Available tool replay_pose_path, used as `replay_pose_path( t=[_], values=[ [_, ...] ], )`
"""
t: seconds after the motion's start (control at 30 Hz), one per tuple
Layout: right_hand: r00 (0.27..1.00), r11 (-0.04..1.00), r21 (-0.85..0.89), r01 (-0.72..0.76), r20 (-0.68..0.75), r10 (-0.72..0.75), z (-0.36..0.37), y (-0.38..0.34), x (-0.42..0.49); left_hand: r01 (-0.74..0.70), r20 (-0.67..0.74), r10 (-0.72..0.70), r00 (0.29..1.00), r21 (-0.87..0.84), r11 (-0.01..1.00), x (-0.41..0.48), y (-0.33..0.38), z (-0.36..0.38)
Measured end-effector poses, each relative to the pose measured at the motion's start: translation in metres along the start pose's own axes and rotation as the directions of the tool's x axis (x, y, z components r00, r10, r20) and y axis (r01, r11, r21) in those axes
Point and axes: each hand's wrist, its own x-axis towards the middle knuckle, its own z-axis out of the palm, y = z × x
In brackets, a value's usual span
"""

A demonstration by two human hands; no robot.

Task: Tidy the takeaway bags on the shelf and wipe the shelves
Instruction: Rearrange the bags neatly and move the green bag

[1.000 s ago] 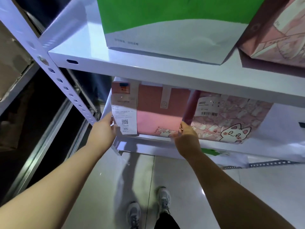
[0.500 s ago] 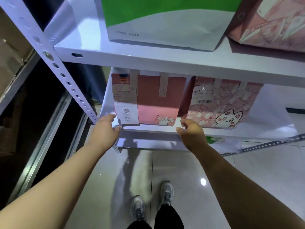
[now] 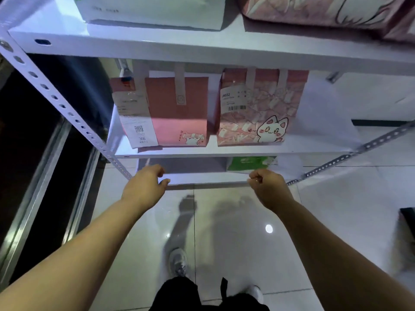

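Two takeaway bags stand upright side by side on the middle shelf [image 3: 224,151]: a plain pink bag [image 3: 177,113] with a long white receipt on its left, and a pink cat-print bag [image 3: 258,108] to its right, a narrow gap between them. My left hand [image 3: 143,187] hovers in front of and below the shelf edge, fingers loosely curled, holding nothing. My right hand [image 3: 267,187] is also off the bags, its fingers curled in, empty. On the top shelf [image 3: 157,48] sit a white-bottomed bag [image 3: 152,12] and another pink bag [image 3: 325,14].
A green-and-white bag [image 3: 249,163] lies on the lowest shelf. A perforated white upright [image 3: 56,102] runs down the left side, with a dark gap and metal rails beyond. Glossy floor tiles, my shoes [image 3: 178,262] and a dark object [image 3: 407,217] at the right edge.
Both hands let go of the pink bag and drew back from the shelf edge. The bags now stand apart and straight, and the view has tilted down.
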Motion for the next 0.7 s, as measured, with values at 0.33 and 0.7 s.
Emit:
replay_pose_path(
  t=[0.33, 0.7],
  values=[
    [1.000, 0.995, -0.104, 0.003, 0.015, -0.002, -0.054, 0.143, -0.021, -0.046, 0.021, 0.044, 0.999, 0.085, 0.995, -0.042, 0.100, 0.089],
    [0.999, 0.988, -0.153, 0.011, 0.041, -0.005, -0.066, 0.281, 0.012, 0.018, 0.070, -0.020, 0.997, 0.032, 0.999, -0.049, 0.174, 0.222]
  ],
)
